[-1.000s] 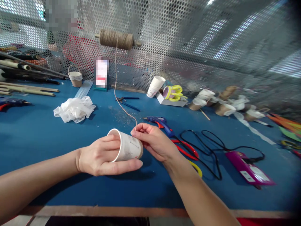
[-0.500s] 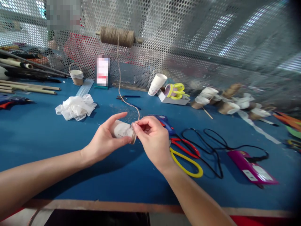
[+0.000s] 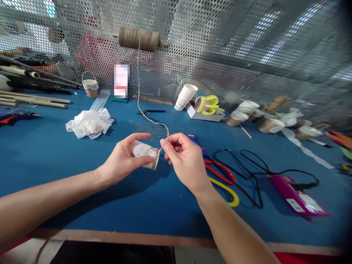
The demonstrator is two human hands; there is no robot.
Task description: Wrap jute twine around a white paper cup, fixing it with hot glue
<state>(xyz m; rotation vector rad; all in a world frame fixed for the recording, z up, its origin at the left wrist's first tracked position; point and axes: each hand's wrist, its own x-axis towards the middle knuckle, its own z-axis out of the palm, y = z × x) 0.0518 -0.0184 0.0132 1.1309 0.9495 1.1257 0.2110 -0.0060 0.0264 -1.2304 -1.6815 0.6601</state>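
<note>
My left hand point(image 3: 121, 157) is wrapped round a small paper cup point(image 3: 143, 152) tipped on its side, its rim towards the right. A band of brown twine circles the cup near that rim. Between thumb and fingertips, my right hand point(image 3: 184, 157) pinches the twine point(image 3: 166, 128) just off the rim. From there the strand runs slack over the table and up to a twine spool point(image 3: 139, 39) mounted on the perforated metal screen. Partly behind my right hand lie a blue glue gun point(image 3: 194, 138) and scissors with a red and a yellow handle point(image 3: 229, 194).
Crumpled white plastic point(image 3: 90, 124) and a small twine-wrapped bucket point(image 3: 90, 88) are at the left. White paper cups point(image 3: 186, 96) stand by a box point(image 3: 205, 115) at the back. A black cord point(image 3: 255, 183) runs to a purple power strip point(image 3: 298, 196) at the right.
My right hand has moved slightly right, away from the cup's rim, drawing the twine with it. The left hand keeps holding the cup. The view has shifted a little.
</note>
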